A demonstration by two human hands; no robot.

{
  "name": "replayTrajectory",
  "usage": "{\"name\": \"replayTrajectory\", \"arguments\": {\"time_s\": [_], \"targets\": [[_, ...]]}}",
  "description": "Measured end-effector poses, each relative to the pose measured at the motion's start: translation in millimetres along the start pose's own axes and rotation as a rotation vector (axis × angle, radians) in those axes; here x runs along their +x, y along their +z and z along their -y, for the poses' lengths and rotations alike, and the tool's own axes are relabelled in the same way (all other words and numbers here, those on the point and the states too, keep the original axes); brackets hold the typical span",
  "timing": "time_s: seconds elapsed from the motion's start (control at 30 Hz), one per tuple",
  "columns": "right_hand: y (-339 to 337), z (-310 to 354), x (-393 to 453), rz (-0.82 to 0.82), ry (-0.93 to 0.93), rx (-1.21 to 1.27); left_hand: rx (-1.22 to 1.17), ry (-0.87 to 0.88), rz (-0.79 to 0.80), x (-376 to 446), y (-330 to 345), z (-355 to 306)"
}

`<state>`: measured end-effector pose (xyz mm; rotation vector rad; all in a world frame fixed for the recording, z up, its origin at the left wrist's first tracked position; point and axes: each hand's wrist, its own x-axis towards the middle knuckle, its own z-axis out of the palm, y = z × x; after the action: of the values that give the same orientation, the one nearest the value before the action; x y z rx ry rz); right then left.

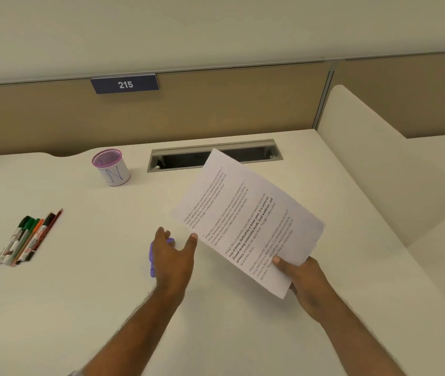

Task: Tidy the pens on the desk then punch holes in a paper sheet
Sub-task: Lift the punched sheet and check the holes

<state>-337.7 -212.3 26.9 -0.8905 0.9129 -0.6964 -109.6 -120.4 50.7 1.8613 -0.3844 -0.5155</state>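
My right hand (301, 278) pinches the near corner of a printed paper sheet (245, 221) and holds it tilted above the desk. My left hand (171, 253) hovers with spread fingers over a purple hole punch (153, 257), which it mostly hides; its thumb is close to the sheet's left edge. Several pens and markers (27, 238) lie side by side in a neat row at the left of the desk. A pink-rimmed mesh pen cup (111, 167) stands empty behind them.
An open cable slot (183, 158) is cut into the white desk (80, 294) at the back. A tan partition with a "215" label (125, 83) closes the far side, and a white divider (378, 164) closes the right.
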Motion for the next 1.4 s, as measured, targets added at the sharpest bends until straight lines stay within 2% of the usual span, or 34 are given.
{"name": "replayTrajectory", "arguments": {"time_s": [0.07, 0.2, 0.3, 0.5, 0.63, 0.73, 0.83, 0.93, 1.17, 1.4], "targets": [[8.2, -4.1, -1.3, -0.008, -0.006, 0.054, -0.077, -0.052, 0.076, -10.4, 4.1, 0.1], [28.4, -15.3, -2.9, -0.016, 0.002, 0.183, -0.248, -0.185, 0.329, -29.0, 11.9, 4.6], [46.3, -23.4, -5.1, 0.022, -0.024, 0.251, -0.300, -0.161, 0.455, -38.3, 15.1, -0.4], [73.4, -36.4, -10.8, 0.044, -0.025, 0.298, -0.330, -0.128, 0.359, -31.7, 12.1, -8.0], [71.4, -30.1, -12.0, 0.089, -0.062, 0.230, -0.302, -0.117, 0.356, -20.9, 1.4, -9.5], [58.7, -18.8, -11.9, 0.013, -0.109, 0.205, -0.290, -0.110, 0.364, -9.3, -10.7, -11.5], [42.0, -8.1, -12.1, -0.143, -0.132, 0.174, -0.262, -0.078, 0.426, 2.9, -24.8, -12.6], [31.2, 0.7, -11.3, -0.211, -0.161, 0.093, -0.210, -0.052, 0.493, 13.4, -37.3, -11.5], [38.1, 21.0, -2.4, -0.093, -0.163, -0.125, -0.128, -0.113, 0.655, 21.3, -47.7, -10.6], [38.9, 24.6, 6.4, -0.167, -0.152, -0.126, -0.127, -0.162, 0.696, 18.7, -39.3, -11.0]]}}
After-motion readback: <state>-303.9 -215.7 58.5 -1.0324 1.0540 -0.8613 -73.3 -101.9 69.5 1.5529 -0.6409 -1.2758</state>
